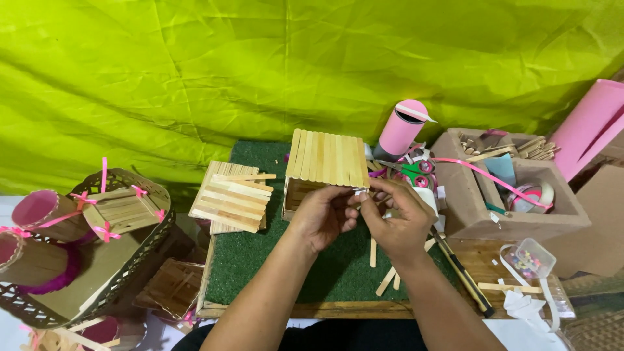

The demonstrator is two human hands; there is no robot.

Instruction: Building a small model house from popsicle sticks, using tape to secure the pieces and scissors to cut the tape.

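Both hands are meeting at the front right corner of the small house of pale wooden craft sticks (325, 170), standing on the green artificial-grass mat (260, 260). The left hand (322, 218) and right hand (396, 218) are pinching a tiny white scrap (359, 192) between closed fingertips. A stack of stick panels (233, 197) is lying just left; loose sticks (389, 279) are crowding the mat's right edge.

1. We see a stick house (327, 170) at frame centre on a turf mat (273, 260).
2. A stick panel stack (232, 197) lies left of it.
3. A cardboard box (494, 214) stands right.
4. A woven basket (84, 260) sits far left.
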